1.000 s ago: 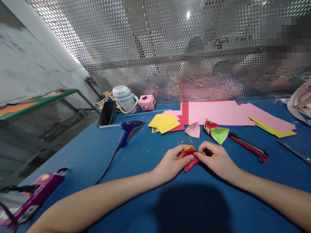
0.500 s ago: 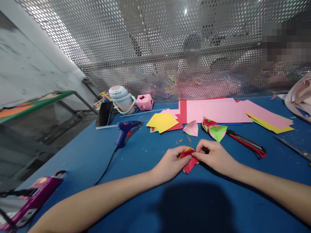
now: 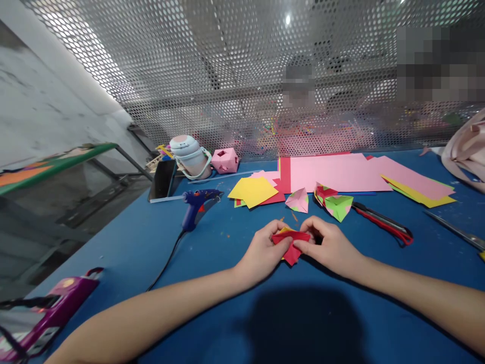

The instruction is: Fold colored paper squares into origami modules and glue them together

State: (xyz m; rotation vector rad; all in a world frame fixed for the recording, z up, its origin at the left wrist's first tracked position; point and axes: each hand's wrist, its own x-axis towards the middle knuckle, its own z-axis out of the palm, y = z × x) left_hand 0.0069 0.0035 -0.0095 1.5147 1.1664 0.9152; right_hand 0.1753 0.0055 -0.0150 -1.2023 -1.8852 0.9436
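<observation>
A small folded red and yellow paper piece (image 3: 292, 252) is held between both hands over the blue table. My left hand (image 3: 263, 251) pinches its left side, thumb on the red face. On the right side, my right hand (image 3: 329, 246) grips it with thumb and fingertips. Just beyond the hands lie a folded pink paper piece (image 3: 298, 200) and a folded green and red paper piece (image 3: 340, 205). Yellow cut paper (image 3: 253, 191) tops a small pile farther left.
A blue glue gun (image 3: 195, 207) stands left, its cord trailing forward. A red and black cutter (image 3: 382, 223) and scissors (image 3: 454, 230) lie right. Pink sheets (image 3: 337, 172) are at the back, before a perforated metal screen (image 3: 227, 60). A purple power strip (image 3: 56, 313) is front left.
Both hands have shifted their grip on the paper piece. Its red upper edge now stretches straight across between the fingers, and my right hand has moved slightly left.
</observation>
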